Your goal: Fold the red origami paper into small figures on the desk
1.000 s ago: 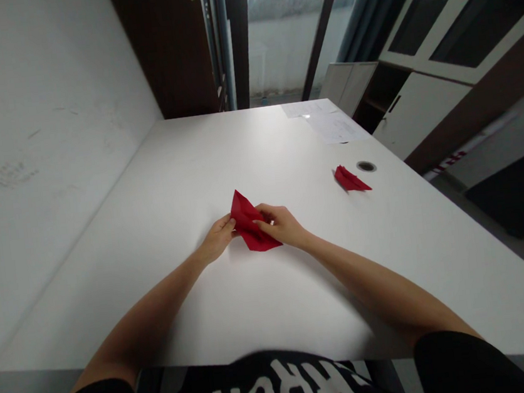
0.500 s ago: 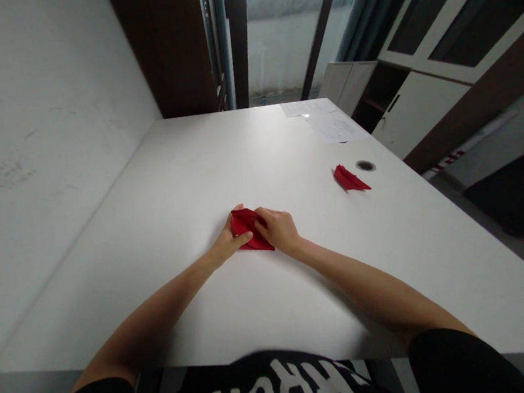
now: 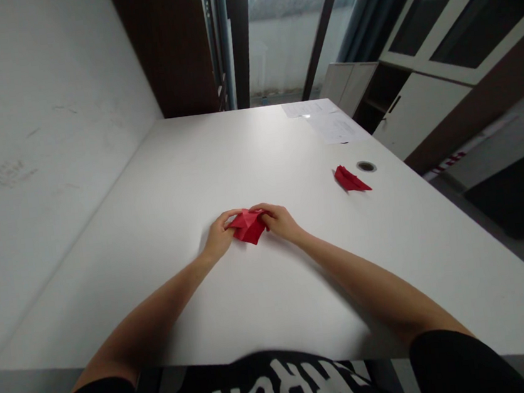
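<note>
Between my two hands is a sheet of red paper (image 3: 248, 226), creased and partly folded, with a raised ridge in its middle and a corner pointing toward me. My left hand (image 3: 220, 233) pinches its left edge between thumb and fingers. On the right edge, my right hand (image 3: 278, 220) has a similar pinch, fingers behind and thumb in front. Farther off to the right lies a second piece, a folded red paper shape (image 3: 351, 179) with a pointed end, apart from both hands.
The white table (image 3: 239, 161) runs up to a wall (image 3: 45, 120) on the left. Printed paper sheets (image 3: 329, 122) lie at its far right corner. A round cable hole (image 3: 366, 166) is set beside the folded red shape. White cabinets (image 3: 423, 112) stand beyond the right edge.
The red paper has been turned and opened out between my hands. My left thumb has moved off its face to the left edge, and my right fingers have shifted to its upper right edge.
</note>
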Demonstrator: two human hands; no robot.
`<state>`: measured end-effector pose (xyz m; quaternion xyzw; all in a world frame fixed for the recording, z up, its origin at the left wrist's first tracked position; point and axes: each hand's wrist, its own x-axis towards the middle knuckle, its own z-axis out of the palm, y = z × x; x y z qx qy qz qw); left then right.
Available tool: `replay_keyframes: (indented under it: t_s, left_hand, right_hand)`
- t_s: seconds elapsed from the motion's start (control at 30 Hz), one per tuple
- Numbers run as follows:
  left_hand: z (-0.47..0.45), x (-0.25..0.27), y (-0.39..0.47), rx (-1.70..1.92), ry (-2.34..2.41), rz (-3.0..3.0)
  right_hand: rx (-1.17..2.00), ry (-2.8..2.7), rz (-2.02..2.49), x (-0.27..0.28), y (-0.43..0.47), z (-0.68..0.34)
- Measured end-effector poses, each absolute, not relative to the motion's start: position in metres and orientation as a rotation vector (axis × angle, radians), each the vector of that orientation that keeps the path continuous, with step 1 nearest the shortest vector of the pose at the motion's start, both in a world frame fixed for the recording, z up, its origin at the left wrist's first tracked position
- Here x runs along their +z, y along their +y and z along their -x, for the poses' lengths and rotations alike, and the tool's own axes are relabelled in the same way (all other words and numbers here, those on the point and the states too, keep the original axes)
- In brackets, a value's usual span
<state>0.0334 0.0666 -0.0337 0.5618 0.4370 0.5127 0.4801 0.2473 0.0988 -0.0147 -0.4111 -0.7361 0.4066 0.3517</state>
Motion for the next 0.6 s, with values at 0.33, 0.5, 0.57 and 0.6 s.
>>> replay_keyframes:
  t_s: [0.33,0.5,0.57,0.6]
  left_hand:
    - [-0.010,-0.031,0.076,1.078,1.250,-1.941]
    - [-0.002,-0.036,0.078,0.649,1.260,-2.291]
    - [0.000,-0.037,0.075,0.526,1.234,-2.359]
    - [0.001,-0.037,0.074,0.484,1.228,-2.385]
  right_hand:
    - [0.920,-2.170,0.905,-0.028,0.118,-0.268]
    - [0.475,-2.566,0.763,-0.029,0.117,-0.275]
    - [0.448,-2.652,0.722,-0.029,0.113,-0.273]
    - [0.440,-2.685,0.718,-0.030,0.110,-0.271]
